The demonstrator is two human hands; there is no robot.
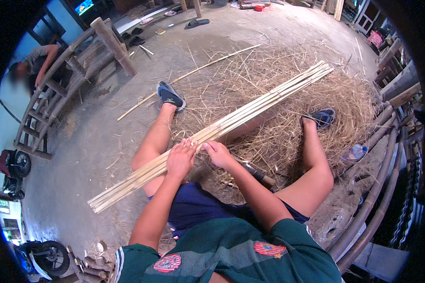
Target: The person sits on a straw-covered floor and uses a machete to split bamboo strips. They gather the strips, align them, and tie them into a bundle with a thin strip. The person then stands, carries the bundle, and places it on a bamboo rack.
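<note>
Diagonally across the left thigh, a bundle of split bamboo strips [213, 134], left hand [180, 160] flat atop, fingers nearly straight, right hand [218, 154] curled at its near edge, grip unclear.

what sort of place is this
Probably a rough home workshop: pale shavings litter the grey floor, a bundle of long split strips lies under the left hand, and a bamboo bench stands at the left.

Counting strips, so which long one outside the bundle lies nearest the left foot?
The straight strip slanting past the left foot; it lies singly, whereas those in the bundle sit together under the left hand.
</note>
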